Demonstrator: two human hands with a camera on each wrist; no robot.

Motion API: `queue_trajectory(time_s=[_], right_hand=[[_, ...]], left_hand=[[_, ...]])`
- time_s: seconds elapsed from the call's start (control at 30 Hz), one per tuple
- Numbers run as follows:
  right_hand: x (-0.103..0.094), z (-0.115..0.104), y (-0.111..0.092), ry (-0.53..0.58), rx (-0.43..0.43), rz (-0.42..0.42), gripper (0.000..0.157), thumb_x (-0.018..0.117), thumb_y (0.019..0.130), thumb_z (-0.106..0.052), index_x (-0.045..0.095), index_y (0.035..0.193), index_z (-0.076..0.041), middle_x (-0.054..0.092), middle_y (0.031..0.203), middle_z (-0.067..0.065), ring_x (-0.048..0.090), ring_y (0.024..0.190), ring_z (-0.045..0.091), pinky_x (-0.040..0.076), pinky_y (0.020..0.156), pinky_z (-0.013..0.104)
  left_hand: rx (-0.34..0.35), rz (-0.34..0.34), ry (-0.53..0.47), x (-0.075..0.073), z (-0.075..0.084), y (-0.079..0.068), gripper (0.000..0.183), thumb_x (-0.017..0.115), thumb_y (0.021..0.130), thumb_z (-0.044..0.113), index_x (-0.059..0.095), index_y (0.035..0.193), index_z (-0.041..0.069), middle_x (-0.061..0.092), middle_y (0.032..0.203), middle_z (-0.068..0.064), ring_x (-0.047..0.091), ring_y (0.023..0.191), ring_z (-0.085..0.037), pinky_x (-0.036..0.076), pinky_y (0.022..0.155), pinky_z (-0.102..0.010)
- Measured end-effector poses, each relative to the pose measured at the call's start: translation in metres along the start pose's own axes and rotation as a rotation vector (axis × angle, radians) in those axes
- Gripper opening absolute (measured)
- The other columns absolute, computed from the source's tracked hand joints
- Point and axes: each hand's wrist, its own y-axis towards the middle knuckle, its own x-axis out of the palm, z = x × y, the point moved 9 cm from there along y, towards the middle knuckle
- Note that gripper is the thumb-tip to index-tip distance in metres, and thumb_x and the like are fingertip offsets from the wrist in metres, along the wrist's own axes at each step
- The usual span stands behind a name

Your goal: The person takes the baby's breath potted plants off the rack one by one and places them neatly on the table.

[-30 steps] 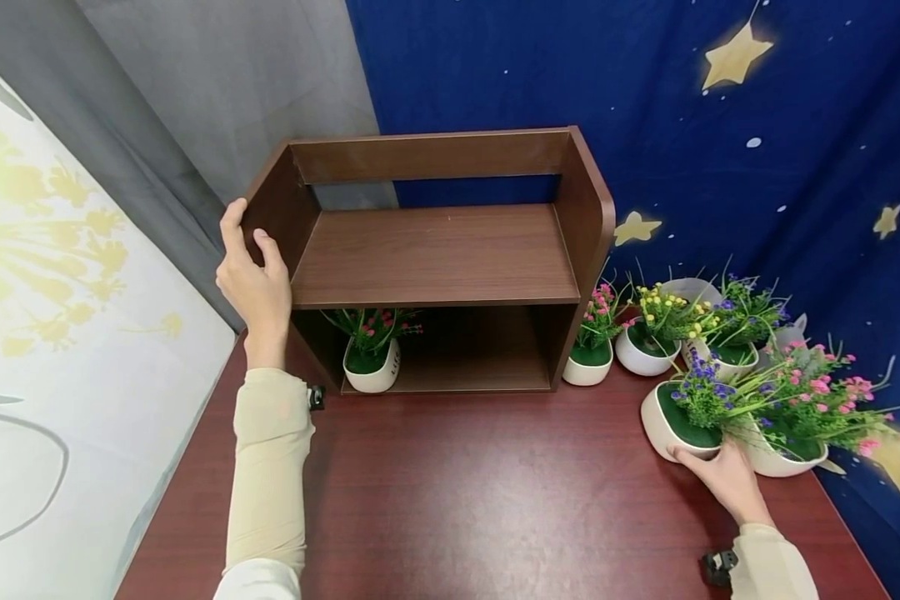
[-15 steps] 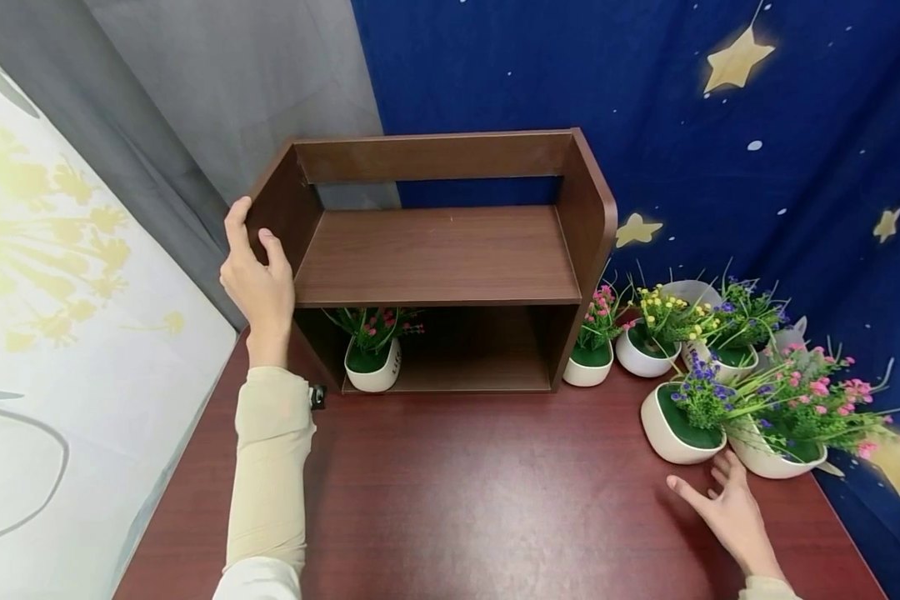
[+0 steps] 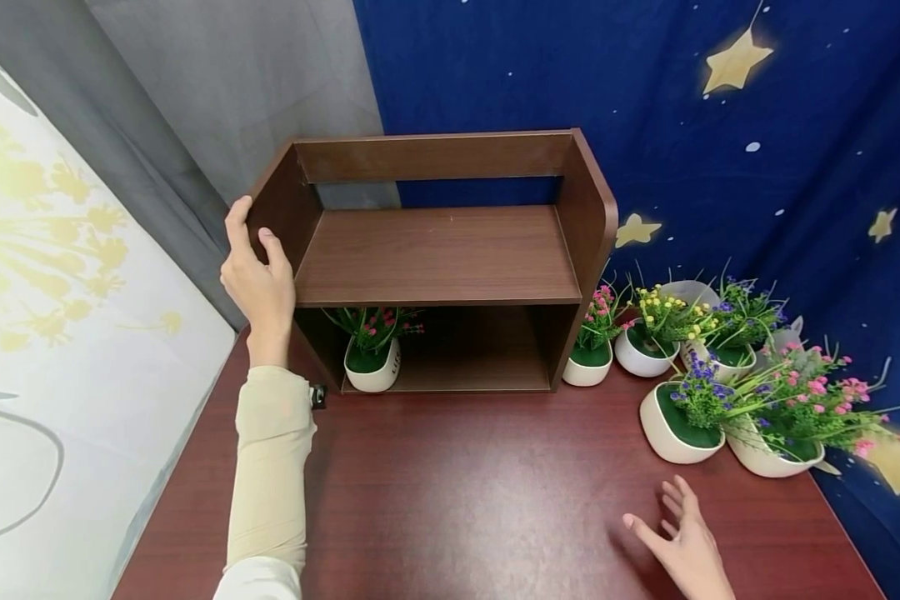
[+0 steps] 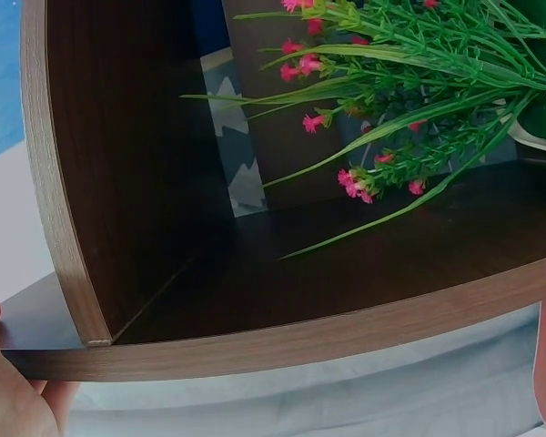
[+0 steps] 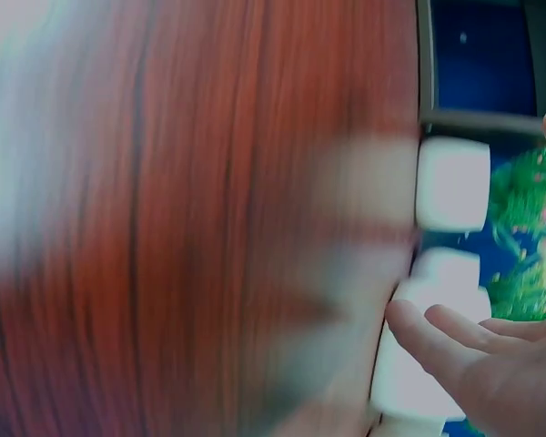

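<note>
A brown two-tier desktop shelf stands on the table. My left hand grips its left side panel, fingers outside and thumb inside; in the left wrist view, part of that hand shows at the panel's edge. On the lower tier, at the left, sits a white pot of pink flowers. My right hand hovers near the table's front right, fingers spread and nothing held. Nearest to it is a white pot with purple flowers, apart from the fingers.
Right of the shelf stand several more white pots: small pink flowers, yellow flowers, purple flowers at the back, and larger pink flowers. A grey curtain and a blue starry curtain hang behind the reddish-brown table.
My right hand has let go of the front purple-flower pot and drawn back toward the near edge and left. That pot stays put beside the larger pink one. The left hand keeps its grip.
</note>
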Motion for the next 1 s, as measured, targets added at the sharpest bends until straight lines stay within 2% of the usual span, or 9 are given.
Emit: queue_trajectory(time_s=[0.13,0.2,0.37,0.43,0.53,0.6,0.77,0.93,1.0], right_hand=[[0.016,-0.02,-0.002,0.022,-0.076,0.023,0.091,0.076,0.077,-0.017,0.016,0.141,0.008,0.039,0.132,0.033,0.043,0.116,0.045,0.043,0.083,0.049],[0.025,-0.029,-0.001,0.041,-0.114,0.033,0.089,0.078,0.075,-0.016,0.021,0.14,0.007,0.042,0.131,0.031,0.046,0.115,0.044,0.045,0.082,0.047],[0.053,-0.055,0.001,0.145,-0.198,0.043,0.081,0.081,0.071,-0.011,0.035,0.137,-0.001,0.05,0.128,0.023,0.052,0.111,0.037,0.048,0.082,0.04],[0.064,-0.075,0.001,0.191,-0.229,0.023,0.078,0.08,0.07,-0.007,0.038,0.135,0.0,0.051,0.126,0.022,0.053,0.11,0.038,0.047,0.082,0.04],[0.087,-0.095,0.005,0.235,-0.259,-0.04,0.076,0.08,0.069,-0.004,0.041,0.134,-0.001,0.051,0.126,0.023,0.052,0.11,0.039,0.046,0.084,0.043],[0.104,-0.105,0.01,0.253,-0.271,-0.096,0.073,0.08,0.069,-0.004,0.043,0.132,-0.002,0.05,0.126,0.023,0.052,0.112,0.039,0.045,0.085,0.044],[0.15,-0.118,0.027,0.253,-0.297,-0.236,0.065,0.08,0.073,-0.017,0.047,0.127,-0.009,0.051,0.128,0.017,0.049,0.117,0.033,0.044,0.089,0.04],[0.186,-0.142,0.039,0.231,-0.352,-0.341,0.071,0.077,0.076,-0.03,0.042,0.132,-0.004,0.048,0.131,0.019,0.048,0.119,0.033,0.042,0.091,0.04],[0.199,-0.153,0.044,0.225,-0.377,-0.369,0.071,0.076,0.076,-0.031,0.041,0.131,-0.004,0.047,0.131,0.019,0.048,0.118,0.033,0.042,0.091,0.04]], left_hand=[[-0.003,0.004,-0.003,-0.002,-0.001,0.0,0.037,0.042,0.096,0.022,0.051,0.132,0.028,0.055,0.125,0.021,0.02,0.045,-0.01,0.019,0.049,-0.029],[-0.005,0.005,-0.003,-0.002,-0.001,0.0,0.037,0.042,0.096,0.021,0.052,0.131,0.028,0.062,0.116,0.014,0.02,0.045,-0.012,0.019,0.049,-0.03],[-0.006,0.0,0.001,0.0,-0.002,0.0,0.037,0.042,0.096,0.021,0.052,0.131,0.027,0.065,0.11,0.006,0.022,0.045,-0.016,0.02,0.049,-0.03],[-0.007,0.003,0.003,0.001,-0.003,0.0,0.038,0.042,0.096,0.022,0.052,0.131,0.027,0.067,0.105,0.003,0.023,0.046,-0.018,0.02,0.049,-0.031],[-0.006,0.008,0.003,0.001,-0.004,0.0,0.037,0.042,0.095,0.021,0.052,0.131,0.027,0.067,0.096,-0.004,0.024,0.046,-0.02,0.02,0.049,-0.031],[0.0,0.008,0.006,0.001,-0.004,0.0,0.037,0.042,0.095,0.021,0.052,0.131,0.026,0.064,0.083,-0.009,0.024,0.046,-0.021,0.02,0.049,-0.031],[0.012,-0.001,-0.001,0.003,-0.003,0.001,0.037,0.041,0.096,0.023,0.051,0.132,0.025,0.055,0.072,-0.015,0.025,0.046,-0.022,0.02,0.049,-0.032],[0.019,-0.02,-0.015,0.004,-0.003,0.0,0.037,0.041,0.097,0.025,0.05,0.133,0.023,0.061,0.087,-0.014,0.026,0.046,-0.023,0.022,0.049,-0.033],[0.013,-0.02,-0.011,0.002,-0.005,-0.001,0.037,0.04,0.097,0.026,0.05,0.133,0.024,0.065,0.101,-0.007,0.026,0.046,-0.023,0.022,0.049,-0.033]])
